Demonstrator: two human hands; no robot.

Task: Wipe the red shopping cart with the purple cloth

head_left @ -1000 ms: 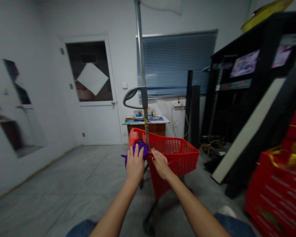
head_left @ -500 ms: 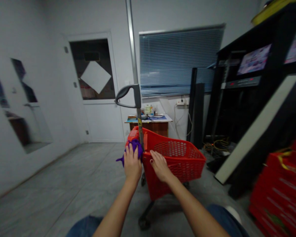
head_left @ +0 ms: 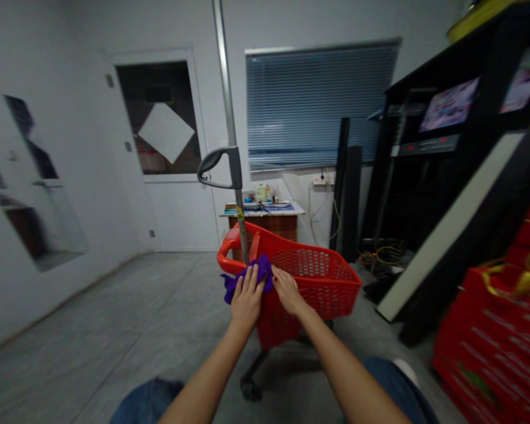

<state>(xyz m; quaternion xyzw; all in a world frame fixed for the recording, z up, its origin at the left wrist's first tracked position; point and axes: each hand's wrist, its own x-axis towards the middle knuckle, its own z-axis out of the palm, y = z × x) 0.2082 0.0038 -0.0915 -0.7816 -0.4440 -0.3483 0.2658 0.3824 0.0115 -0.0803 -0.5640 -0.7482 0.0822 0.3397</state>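
Note:
A red plastic shopping cart with perforated sides stands in front of me on dark wheels. My left hand presses a crumpled purple cloth against the cart's near corner, where the handle joins the basket. Part of the cloth sticks out to the left of my fingers. Close beside it, my right hand grips the cart's upper rim, its fingers bent over the edge. A metal pole with a grey loop grip rises from the cart's handle end.
Behind the cart, a small desk holds assorted items below a window with blinds. Red boxes are stacked at right, near a leaning pale panel and a dark rack with screens. A white door stands at back left.
My left hand has moved the purple cloth rightward from the handle's side to the corner next to my right hand, uncovering the red handle. My right hand stays at the rim. The view shifted slightly.

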